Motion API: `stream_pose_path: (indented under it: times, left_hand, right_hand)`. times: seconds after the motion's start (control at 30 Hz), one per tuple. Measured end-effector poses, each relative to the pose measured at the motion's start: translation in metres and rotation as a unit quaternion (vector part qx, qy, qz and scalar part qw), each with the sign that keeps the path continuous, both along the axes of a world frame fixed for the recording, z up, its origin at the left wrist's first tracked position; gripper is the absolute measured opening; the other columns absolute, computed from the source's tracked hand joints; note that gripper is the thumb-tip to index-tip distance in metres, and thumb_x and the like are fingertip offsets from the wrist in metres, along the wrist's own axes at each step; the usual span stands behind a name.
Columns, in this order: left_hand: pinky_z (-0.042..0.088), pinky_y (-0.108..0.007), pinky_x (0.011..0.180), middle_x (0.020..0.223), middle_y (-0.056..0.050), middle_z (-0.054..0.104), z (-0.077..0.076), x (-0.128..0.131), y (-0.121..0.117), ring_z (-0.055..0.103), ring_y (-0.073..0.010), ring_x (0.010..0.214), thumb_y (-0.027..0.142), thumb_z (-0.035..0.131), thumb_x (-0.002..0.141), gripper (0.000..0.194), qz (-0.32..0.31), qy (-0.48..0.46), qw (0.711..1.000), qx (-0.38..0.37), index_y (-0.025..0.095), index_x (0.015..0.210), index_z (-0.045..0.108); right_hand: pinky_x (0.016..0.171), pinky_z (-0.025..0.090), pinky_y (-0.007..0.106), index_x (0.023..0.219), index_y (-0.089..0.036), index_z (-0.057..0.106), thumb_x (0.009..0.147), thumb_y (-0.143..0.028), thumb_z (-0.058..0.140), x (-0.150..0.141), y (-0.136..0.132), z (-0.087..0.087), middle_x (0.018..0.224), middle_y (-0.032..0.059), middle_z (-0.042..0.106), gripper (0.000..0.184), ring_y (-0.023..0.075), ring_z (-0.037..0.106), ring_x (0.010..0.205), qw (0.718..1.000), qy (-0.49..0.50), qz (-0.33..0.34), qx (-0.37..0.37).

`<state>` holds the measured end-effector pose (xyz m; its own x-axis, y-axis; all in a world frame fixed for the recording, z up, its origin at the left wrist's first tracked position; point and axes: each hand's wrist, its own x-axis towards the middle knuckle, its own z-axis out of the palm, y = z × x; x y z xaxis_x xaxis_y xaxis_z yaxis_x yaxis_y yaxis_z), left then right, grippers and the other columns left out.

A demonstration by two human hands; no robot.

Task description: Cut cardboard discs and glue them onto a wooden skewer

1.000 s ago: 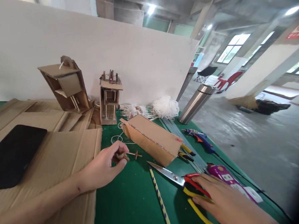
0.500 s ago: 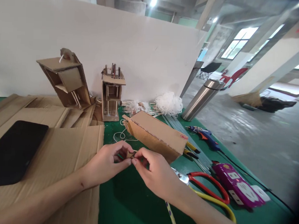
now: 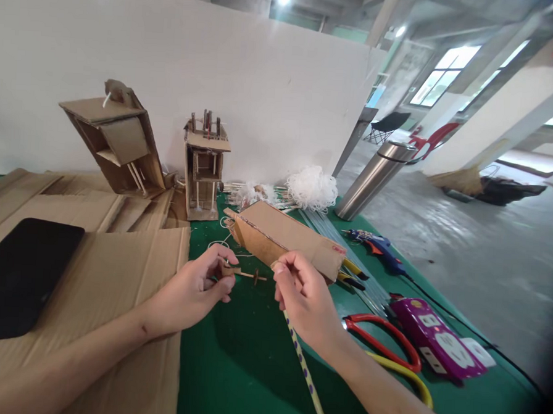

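Note:
My left hand (image 3: 202,285) pinches a small brown cardboard piece (image 3: 229,270) between thumb and fingers. From beside that piece a thin wooden stick (image 3: 245,274) points right, with a small brown disc (image 3: 255,277) on it; I cannot tell whether the stick is joined to the held piece. My right hand (image 3: 302,295) is closed in a pinch a little further right, on a small brown bit (image 3: 274,265) mostly covered by the fingertips. Below it lies a pale yellow stick with purple dots (image 3: 303,363). Just behind both hands rests a long cardboard box (image 3: 288,235).
Cardboard sheets (image 3: 128,298) with a black tablet-like slab (image 3: 29,280) cover the left. Two cardboard structures (image 3: 117,143) stand behind. To the right are red-and-yellow-handled scissors (image 3: 385,333), a purple power strip (image 3: 431,339), a glue gun (image 3: 380,252) and a steel flask (image 3: 375,181).
My hands were together over a small brown piece and have moved apart, the right hand to the right and slightly up. The stick with the disc now shows between them.

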<state>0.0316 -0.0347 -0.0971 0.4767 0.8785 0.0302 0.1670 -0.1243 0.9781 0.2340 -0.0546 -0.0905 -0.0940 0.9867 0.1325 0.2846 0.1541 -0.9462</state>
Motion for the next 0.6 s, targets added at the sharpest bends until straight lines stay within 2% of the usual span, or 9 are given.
stream_pose_path:
  times: [0.07,0.17,0.27,0.37,0.5,0.6]
  left_hand:
    - [0.051,-0.031,0.069,0.082,0.003,0.05,0.002,-0.002,0.001,0.058,-0.0131,0.071,0.026,0.045,0.094,0.012,0.018,0.017,0.999,0.024,0.025,0.106,0.045]
    - [0.049,-0.032,0.068,0.079,0.002,0.054,0.009,-0.005,0.003,0.059,-0.0149,0.069,0.021,0.045,0.091,0.01,0.04,0.118,0.988,0.094,0.023,0.099,0.051]
    - [0.045,-0.033,0.069,0.075,0.001,0.058,0.014,-0.007,0.007,0.058,-0.0182,0.072,0.013,0.047,0.083,0.013,0.052,0.238,0.952,0.187,0.022,0.089,0.055]
    - [0.044,-0.036,0.073,0.079,-0.002,0.064,0.013,-0.008,0.01,0.057,-0.0223,0.079,0.011,0.048,0.078,0.016,0.04,0.312,0.916,0.247,0.022,0.082,0.058]
    - [0.042,-0.043,0.08,0.073,-0.003,0.065,0.008,-0.005,0.01,0.055,-0.0244,0.079,0.013,0.049,0.076,0.014,0.011,0.384,0.872,0.304,0.021,0.072,0.06]
    - [0.043,-0.044,0.081,0.074,-0.004,0.065,0.005,-0.004,0.01,0.055,-0.025,0.081,0.013,0.049,0.078,0.017,0.005,0.404,0.864,0.3,0.021,0.068,0.06]
  right_hand:
    - [0.046,0.038,0.023,0.083,-0.021,0.047,0.094,-0.048,0.046,0.002,0.001,0.001,0.06,-0.005,0.047,0.029,0.0113,0.045,0.049,0.999,0.043,0.016,-0.02]
    - [0.046,0.04,0.022,0.086,-0.02,0.051,0.093,-0.051,0.05,0.001,0.0,-0.001,0.067,-0.003,0.051,0.032,0.0108,0.047,0.053,0.996,0.077,0.038,-0.039]
    - [0.047,0.041,0.021,0.088,-0.019,0.052,0.093,-0.05,0.05,-0.001,-0.001,-0.005,0.074,-0.0008,0.054,0.031,0.0107,0.049,0.057,0.994,0.09,0.044,-0.045]
    - [0.047,0.041,0.022,0.089,-0.019,0.053,0.094,-0.047,0.049,-0.003,-0.002,-0.009,0.079,0.001,0.056,0.029,0.0106,0.049,0.058,0.994,0.092,0.049,-0.044]
    - [0.048,0.039,0.022,0.091,-0.018,0.053,0.095,-0.039,0.046,-0.005,-0.002,-0.009,0.078,0.0011,0.055,0.023,0.0109,0.047,0.058,0.995,0.063,0.062,-0.049]
    - [0.049,0.035,0.023,0.088,-0.018,0.054,0.095,-0.034,0.045,-0.006,-0.003,-0.006,0.069,-0.002,0.051,0.02,0.0112,0.044,0.057,0.996,-0.014,0.079,-0.025]
